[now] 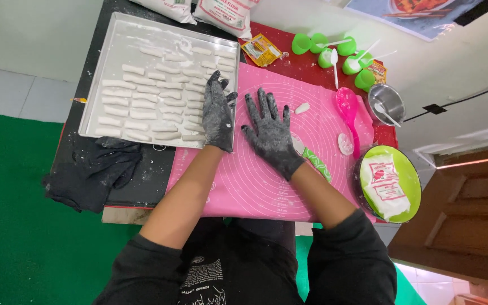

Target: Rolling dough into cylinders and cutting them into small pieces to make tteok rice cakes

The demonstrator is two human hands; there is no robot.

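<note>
Both my hands wear black gloves dusted with flour. My left hand [219, 113] lies flat with its fingers apart over the right edge of a metal tray [121, 34], touching the dough sticks [142, 104] laid there in rows. My right hand [269, 134] rests flat with spread fingers on the pink silicone mat [244, 186], holding nothing. A small piece of white dough [301, 107] lies on the mat just beyond its fingertips. A green-handled tool [317, 164] pokes out from under my right wrist.
A pink spoon [348, 113] and a dough lump [345, 144] lie on the mat's right side. A green bowl [408, 169] holds a flour bag. A metal bowl [388, 101], green cups [334, 53], a yellow packet [261, 49] and a black cloth [94, 175] surround the work area.
</note>
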